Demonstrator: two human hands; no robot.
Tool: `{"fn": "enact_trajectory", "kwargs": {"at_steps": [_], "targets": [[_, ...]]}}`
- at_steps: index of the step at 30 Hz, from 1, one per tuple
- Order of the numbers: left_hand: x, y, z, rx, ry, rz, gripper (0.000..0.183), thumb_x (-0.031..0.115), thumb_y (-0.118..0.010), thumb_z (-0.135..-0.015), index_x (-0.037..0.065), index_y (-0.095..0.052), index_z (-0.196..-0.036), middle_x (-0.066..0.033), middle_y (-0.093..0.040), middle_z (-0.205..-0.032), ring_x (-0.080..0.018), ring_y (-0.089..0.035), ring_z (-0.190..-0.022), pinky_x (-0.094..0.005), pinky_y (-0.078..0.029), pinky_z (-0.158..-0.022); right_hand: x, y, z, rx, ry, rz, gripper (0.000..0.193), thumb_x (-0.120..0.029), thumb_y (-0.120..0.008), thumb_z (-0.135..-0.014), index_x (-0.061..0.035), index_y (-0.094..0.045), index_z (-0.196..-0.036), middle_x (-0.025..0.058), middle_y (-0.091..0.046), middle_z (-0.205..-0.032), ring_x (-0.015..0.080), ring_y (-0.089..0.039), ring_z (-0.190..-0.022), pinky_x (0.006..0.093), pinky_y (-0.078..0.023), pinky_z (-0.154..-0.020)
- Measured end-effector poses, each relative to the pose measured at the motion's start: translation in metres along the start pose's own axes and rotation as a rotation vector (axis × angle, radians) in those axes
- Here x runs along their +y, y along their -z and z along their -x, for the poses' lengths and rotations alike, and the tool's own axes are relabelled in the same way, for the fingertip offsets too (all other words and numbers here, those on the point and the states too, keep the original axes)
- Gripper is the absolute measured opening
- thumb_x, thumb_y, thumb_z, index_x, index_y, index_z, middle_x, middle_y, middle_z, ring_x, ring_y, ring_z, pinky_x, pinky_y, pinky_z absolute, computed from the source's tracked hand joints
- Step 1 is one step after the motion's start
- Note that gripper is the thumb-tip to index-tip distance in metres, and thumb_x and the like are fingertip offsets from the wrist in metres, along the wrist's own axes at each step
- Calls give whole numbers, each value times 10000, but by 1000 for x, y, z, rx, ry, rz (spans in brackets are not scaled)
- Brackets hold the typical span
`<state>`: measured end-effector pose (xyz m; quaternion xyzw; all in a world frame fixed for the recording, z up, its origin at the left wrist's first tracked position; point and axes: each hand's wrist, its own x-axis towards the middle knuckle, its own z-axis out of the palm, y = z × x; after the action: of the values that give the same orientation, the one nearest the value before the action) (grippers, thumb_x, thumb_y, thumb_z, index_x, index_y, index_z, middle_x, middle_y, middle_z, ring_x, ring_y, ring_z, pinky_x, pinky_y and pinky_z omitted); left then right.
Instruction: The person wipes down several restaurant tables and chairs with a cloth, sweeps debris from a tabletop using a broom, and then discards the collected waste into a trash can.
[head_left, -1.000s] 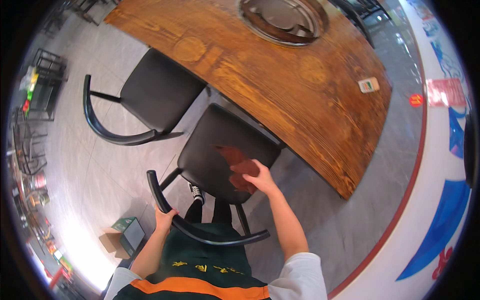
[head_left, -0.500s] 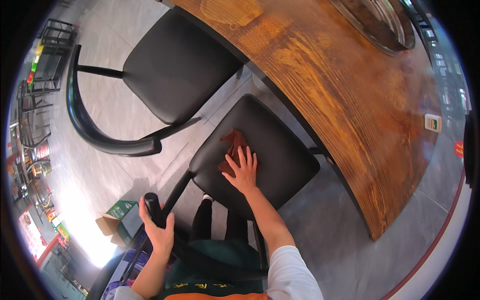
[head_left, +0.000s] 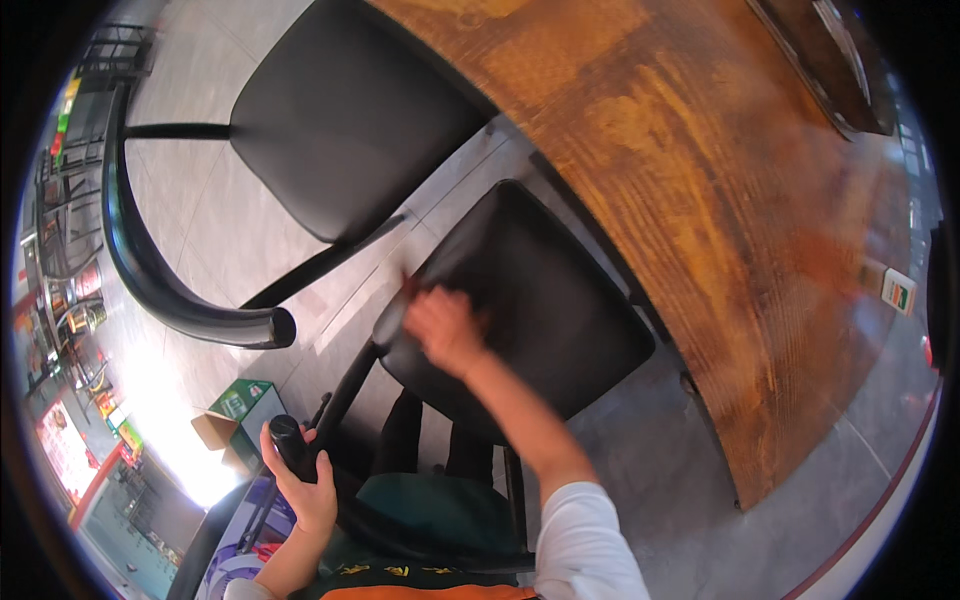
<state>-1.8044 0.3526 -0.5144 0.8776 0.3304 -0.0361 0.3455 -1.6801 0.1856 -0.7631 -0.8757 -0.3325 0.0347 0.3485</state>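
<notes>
In front of me stands a chair with a smooth black padded seat [head_left: 540, 310]. Over the left part of this seat is my right hand [head_left: 445, 328], blurred by motion, its fingers curled in on a reddish-brown cloth [head_left: 408, 283]. Only a small blurred tip of the cloth shows past the fingers; the hand hides the rest. My left hand [head_left: 305, 492] is wrapped round the rounded black end of the same chair's armrest [head_left: 290, 445], thumb on one side and fingers on the other.
A second black chair [head_left: 350, 120] stands at the upper left. The curved wooden table [head_left: 660, 150] borders the seat on the right, bearing a small white box [head_left: 893, 290] and a dark tray [head_left: 830, 60]. An open green-and-white carton [head_left: 245, 410] sits on the floor at left.
My right hand has slid left across the seat with the cloth, its spread fingers now curled. My left hand keeps its hold on the armrest. The view has shifted slightly.
</notes>
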Motion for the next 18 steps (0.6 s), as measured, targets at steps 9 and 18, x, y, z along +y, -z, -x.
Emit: {"fn": "enact_trajectory", "kwargs": {"at_steps": [9,18], "targets": [[-5,1,2,22,-8,59,757,-93,-529,-723,52,-180,-1379,-148,-506,-1058,-215,-557,-968,-330,-385,-913,69,69,40,25,-453,153,227,-185,-620,-723,-155,-596,-947,36,-592,-942,271,-536,-893,412,-394,-767],[-7,-2,0,33,-24,31,752,-88,-519,-737,81,-180,-1386,-136,-499,-1044,-222,-552,-963,-334,-394,-900,-33,10,109,-120,-346,-137,165,-205,-609,-715,-158,-567,-867,41,-540,-957,270,-505,-900,425,-368,-717]]}}
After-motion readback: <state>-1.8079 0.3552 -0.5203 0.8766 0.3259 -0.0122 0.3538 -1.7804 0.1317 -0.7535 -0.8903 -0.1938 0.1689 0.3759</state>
